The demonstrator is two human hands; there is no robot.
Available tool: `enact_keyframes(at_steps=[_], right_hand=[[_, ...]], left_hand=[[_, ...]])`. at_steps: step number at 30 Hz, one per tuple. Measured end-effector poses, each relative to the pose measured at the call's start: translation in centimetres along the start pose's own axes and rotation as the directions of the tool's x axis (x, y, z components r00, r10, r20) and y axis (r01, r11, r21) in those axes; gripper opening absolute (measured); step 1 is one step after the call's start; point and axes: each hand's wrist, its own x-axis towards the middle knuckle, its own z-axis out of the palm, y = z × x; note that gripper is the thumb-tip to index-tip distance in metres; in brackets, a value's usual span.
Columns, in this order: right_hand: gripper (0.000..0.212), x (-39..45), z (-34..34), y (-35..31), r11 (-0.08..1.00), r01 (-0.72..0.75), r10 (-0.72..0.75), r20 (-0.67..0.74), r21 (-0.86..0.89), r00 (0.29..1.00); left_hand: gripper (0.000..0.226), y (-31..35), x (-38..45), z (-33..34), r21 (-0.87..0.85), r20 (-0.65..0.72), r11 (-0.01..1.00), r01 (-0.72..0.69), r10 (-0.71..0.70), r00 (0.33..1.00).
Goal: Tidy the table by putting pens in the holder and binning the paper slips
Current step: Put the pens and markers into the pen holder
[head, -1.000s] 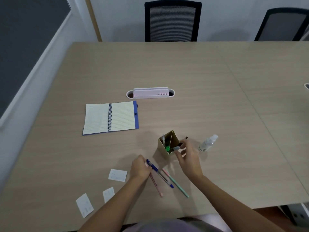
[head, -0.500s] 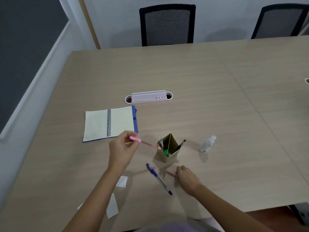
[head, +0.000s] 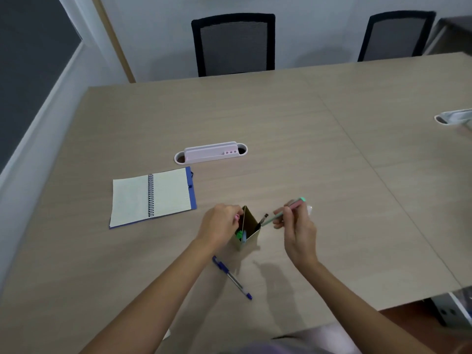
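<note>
**Pens going into the holder**

The gold, angular pen holder (head: 249,229) is standing mid-desk, its left compartment half hidden by the left hand (head: 220,224), now curling around a pink pen (head: 237,217) there. The right hand (head: 296,227), having lifted off the desk, is pinching a slim mint-green pen (head: 282,212) beside the rim. A blue pen (head: 232,277) is lying on the woodgrain desk (head: 255,118), nearer the person.

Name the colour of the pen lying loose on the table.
Blue, with a clear section along its barrel: the pen lies near the holder, seen in the head view.
</note>
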Motion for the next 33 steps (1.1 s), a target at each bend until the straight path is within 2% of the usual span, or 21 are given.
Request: enact_keyframes(at_steps=[2, 4, 7, 9, 11, 13, 15, 16, 19, 24, 26, 28, 30, 31, 33], right_hand=[[0.012, 0.2, 0.9, 0.6, 0.996, 0.052, -0.049, 0.037, -0.076, 0.998], [0.008, 0.2, 1.7, 1.6, 0.981, 0.109, -0.098, 0.075, -0.161, 0.992], [0.006, 0.4, 2.5, 3.1, 0.957, 0.118, -0.08, 0.148, -0.265, 0.986], [0.008, 0.5, 2.7, 4.0, 0.941, 0.109, -0.036, 0.226, -0.321, 0.974], [0.008, 0.7, 2.8, 4.6, 0.937, 0.085, 0.015, 0.283, -0.337, 0.959], [0.016, 0.7, 2.8, 4.6, 0.947, 0.056, 0.049, 0.315, -0.316, 0.948], [0.039, 0.5, 2.6, 4.5, 0.967, -0.023, 0.114, 0.347, -0.255, 0.931], [0.049, 0.4, 2.4, 4.4, 0.968, -0.074, 0.16, 0.367, -0.239, 0.916], [0.066, 0.1, 2.3, 4.8, 0.942, -0.135, 0.273, 0.465, -0.309, 0.842], [0.084, 1.3, 2.9, 5.9, 0.885, -0.053, 0.324, 0.53, -0.462, 0.784], [0.097, 2.4, 3.3, 6.1, 0.879, -0.055, 0.36, 0.582, -0.474, 0.729], [0.11, 3.5, 3.7, 6.5, 0.886, -0.048, 0.379, 0.659, -0.462, 0.65], [0.11, 5.2, 4.9, 8.0, 0.902, -0.08, 0.382, 0.698, -0.425, 0.606], [0.103, 5.7, 5.4, 9.2, 0.914, -0.072, 0.361, 0.722, -0.398, 0.59], [0.089, 7.0, 5.3, 8.8, 0.923, 0.013, 0.298, 0.738, -0.384, 0.606]], left_hand=[[0.027, -0.5, -0.2, 0.8, 0.026, 0.031, 1.0, 0.011, -0.011, 0.999], [0.03, -0.9, -0.6, 1.2, -0.031, 0.035, 1.0, -0.003, 0.005, 0.999], [0.039, -1.2, -2.4, 1.5, -0.245, -0.118, 0.969, -0.025, -0.004, 0.993], [0.036, -1.4, -4.2, 2.2, -0.429, -0.246, 0.902, 0.044, -0.164, 0.955], [0.028, -2.0, -5.6, 3.6, -0.532, -0.273, 0.83, 0.167, -0.355, 0.894], [0.03, -3.1, -6.4, 5.6, -0.512, -0.131, 0.775, 0.37, -0.496, 0.859], [0.036, -4.1, -6.6, 7.7, -0.381, 0.086, 0.723, 0.576, -0.593, 0.801], [0.035, -4.2, -6.6, 8.3, -0.295, 0.156, 0.716, 0.633, -0.618, 0.771], [0.029, -3.9, -6.1, 9.4, -0.142, 0.228, 0.711, 0.688, -0.653, 0.722], [0.035, -4.2, -4.9, 9.5, -0.112, 0.262, 0.673, 0.731, -0.689, 0.676], [0.026, -4.6, -5.6, 8.2, -0.197, 0.202, 0.659, 0.726, -0.697, 0.688], [0.018, -5.1, -6.4, 5.2, -0.319, 0.045, 0.674, 0.666, -0.691, 0.721], [0.017, -5.0, -6.4, 0.9, -0.47, -0.186, 0.716, 0.516, -0.652, 0.735], [0.016, -4.8, -6.4, -1.1, -0.532, -0.3, 0.739, 0.414, -0.622, 0.723], [0.019, -2.3, -4.8, -5.7, -0.586, -0.497, 0.789, 0.186, -0.531, 0.686]])
